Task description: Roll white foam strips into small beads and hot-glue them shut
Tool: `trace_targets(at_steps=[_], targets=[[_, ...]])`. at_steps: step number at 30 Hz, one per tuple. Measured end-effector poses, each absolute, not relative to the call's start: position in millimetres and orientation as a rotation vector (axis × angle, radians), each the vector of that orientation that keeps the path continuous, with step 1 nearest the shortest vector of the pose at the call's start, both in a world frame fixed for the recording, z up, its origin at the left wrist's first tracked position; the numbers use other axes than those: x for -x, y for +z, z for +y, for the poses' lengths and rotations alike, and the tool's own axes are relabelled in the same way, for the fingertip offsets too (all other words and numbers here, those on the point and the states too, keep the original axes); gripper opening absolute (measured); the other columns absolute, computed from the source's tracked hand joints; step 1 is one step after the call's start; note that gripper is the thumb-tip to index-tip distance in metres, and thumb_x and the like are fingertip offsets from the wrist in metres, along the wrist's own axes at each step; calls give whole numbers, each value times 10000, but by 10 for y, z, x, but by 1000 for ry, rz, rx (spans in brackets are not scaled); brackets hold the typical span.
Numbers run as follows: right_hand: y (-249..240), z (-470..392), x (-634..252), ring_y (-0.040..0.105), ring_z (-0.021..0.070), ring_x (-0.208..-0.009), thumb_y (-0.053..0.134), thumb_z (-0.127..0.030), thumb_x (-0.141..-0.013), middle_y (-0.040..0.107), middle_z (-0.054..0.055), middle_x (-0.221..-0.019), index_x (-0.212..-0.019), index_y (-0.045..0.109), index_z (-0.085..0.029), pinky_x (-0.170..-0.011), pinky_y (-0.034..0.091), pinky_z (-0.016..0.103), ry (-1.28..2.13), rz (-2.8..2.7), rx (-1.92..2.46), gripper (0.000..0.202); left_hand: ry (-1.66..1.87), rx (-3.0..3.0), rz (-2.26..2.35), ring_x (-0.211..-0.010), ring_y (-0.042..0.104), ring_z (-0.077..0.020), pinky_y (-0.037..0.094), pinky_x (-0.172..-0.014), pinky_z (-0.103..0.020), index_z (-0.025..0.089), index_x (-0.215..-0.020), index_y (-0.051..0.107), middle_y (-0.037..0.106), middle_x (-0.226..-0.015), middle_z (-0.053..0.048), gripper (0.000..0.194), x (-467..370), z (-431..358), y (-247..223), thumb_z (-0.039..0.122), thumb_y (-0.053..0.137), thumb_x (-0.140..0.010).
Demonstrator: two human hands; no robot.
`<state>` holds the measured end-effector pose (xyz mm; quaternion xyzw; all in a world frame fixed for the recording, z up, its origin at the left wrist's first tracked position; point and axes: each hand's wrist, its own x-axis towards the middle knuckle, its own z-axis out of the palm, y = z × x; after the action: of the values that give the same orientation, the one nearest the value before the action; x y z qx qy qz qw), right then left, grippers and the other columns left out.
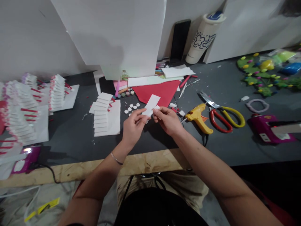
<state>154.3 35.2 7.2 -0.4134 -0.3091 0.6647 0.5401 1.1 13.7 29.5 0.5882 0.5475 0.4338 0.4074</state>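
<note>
My left hand [133,128] is closed on a white rectangular strip [153,101], paper or thin foam, tilted up over the table's middle. Opposite it, my right hand [168,120] pinches a small white piece [156,107] against the strip's edge; its exact shape is partly hidden by the fingers. Behind the strip lies a red sheet [166,91]. Several small white discs [131,106] are left of it. A yellow glue gun [198,116] rests to the right of my right hand, its nozzle pointing toward the wrist.
Scissors [217,108] with red and yellow handles lie beyond the glue gun. Layered white strips with red sticks [101,116] sit at left, more stacks [57,91] farther over. A tumbler [201,39] and a phone [180,40] lean at the back. Purple power boxes [264,128] flank the table.
</note>
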Motion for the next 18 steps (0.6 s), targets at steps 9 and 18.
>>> trace_targets(at_steps=[9,18], targets=[[43,341,-1553,510,83,-499,850,-516,-610,583,-50,-541,-633,626,-212,-491,425,231,1431,-826,1002,378,781,-1318,1212,-477,425,-71,291,-459,-219,182,-748,705,626,-645,-8,253,66,268,291,400,629,-852],[74,398,-1630,472,66,-486,814,-520,-659,548,-68,-557,-698,597,-214,-486,405,223,1285,-751,975,377,776,-1310,1197,-473,298,-81,205,-462,-222,179,-769,642,349,-541,55,310,79,249,278,457,576,-890]])
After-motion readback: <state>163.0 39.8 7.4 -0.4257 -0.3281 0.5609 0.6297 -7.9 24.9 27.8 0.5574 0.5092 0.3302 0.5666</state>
